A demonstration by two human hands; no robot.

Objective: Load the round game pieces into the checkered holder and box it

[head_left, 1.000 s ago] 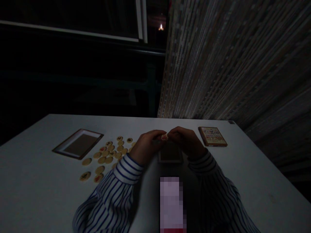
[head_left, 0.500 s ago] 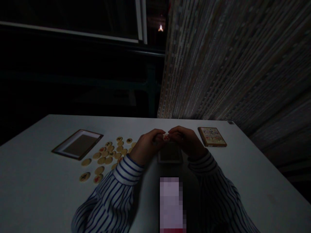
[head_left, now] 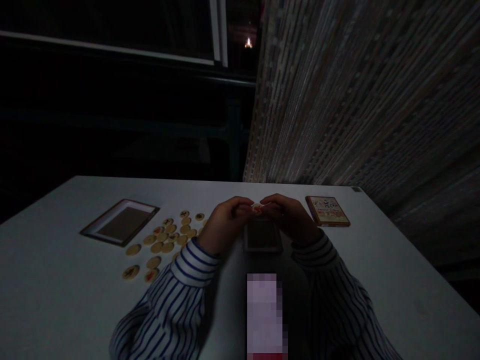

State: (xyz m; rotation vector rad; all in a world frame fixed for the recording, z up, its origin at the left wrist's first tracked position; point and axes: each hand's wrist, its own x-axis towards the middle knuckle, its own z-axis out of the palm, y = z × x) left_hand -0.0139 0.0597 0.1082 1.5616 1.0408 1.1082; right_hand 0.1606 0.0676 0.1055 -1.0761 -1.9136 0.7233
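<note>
Between the fingertips of both hands is a round xiangqi piece [head_left: 257, 209] with a red character facing me. My left hand [head_left: 226, 222] pinches it from the left side. From the right, my right hand [head_left: 292, 216] grips the same piece with fingers bent. A small dark shallow tray [head_left: 262, 249] lies on the table just below and between the hands. Left of my left hand, several more xiangqi pieces [head_left: 157, 247] are scattered flat, some showing red or black characters, others plain. My left wrist and sleeve cover part of that group.
An open shallow box [head_left: 101, 239] with a pale rim lies at the left of the white table [head_left: 67, 290]. On the right rests a box with a printed cover [head_left: 328, 211]. A string curtain [head_left: 300, 100] hangs at the far right edge. A pixelated patch hides the near middle.
The held piece has shifted slightly up and turned, so its red character sits at another angle. Both hands stay in nearly the same place.
</note>
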